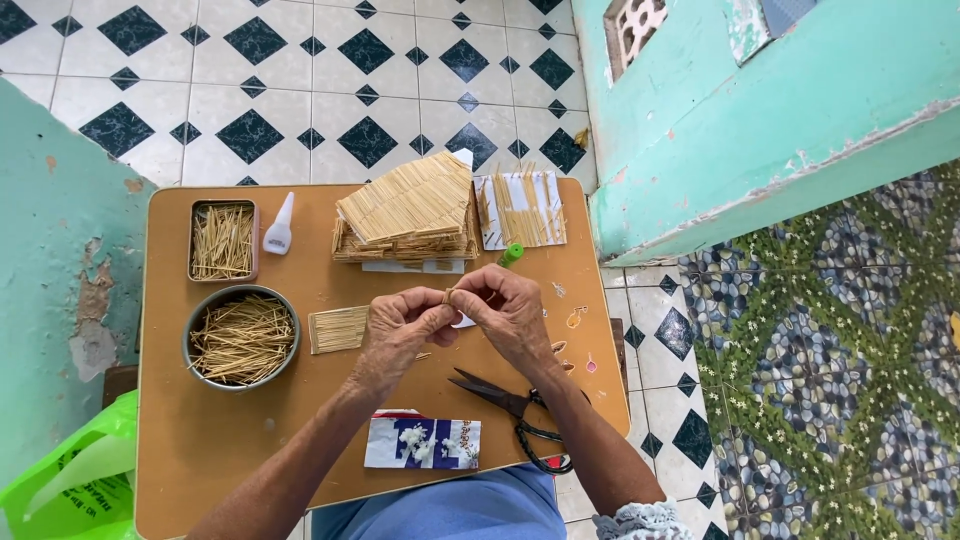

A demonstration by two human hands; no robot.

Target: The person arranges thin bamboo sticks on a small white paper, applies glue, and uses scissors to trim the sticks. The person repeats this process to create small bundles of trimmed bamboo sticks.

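Toothpick [449,295] pinched btwn both hands, scissors [510,410] & round bowl [241,338] nearby

I'm pinching a small bundle of pale wooden sticks [449,296], dry and matt, between my left hand [400,330] and right hand [508,312]. Table [200,450] is looking like smooth tan laminate, slight sheen. Round bowl [240,338] is showing dull grey metal; the tin [222,241] is looking like metal too, matt. Stick-built roof [408,212] is reading as rough, ribbed wood. Scissors [510,412] are showing dark matt blades and black handles. Glue bottle [279,224] is looking like white plastic. Floor tiles [300,80] are looking glossy. Green bag [70,480] is shining as thin plastic.
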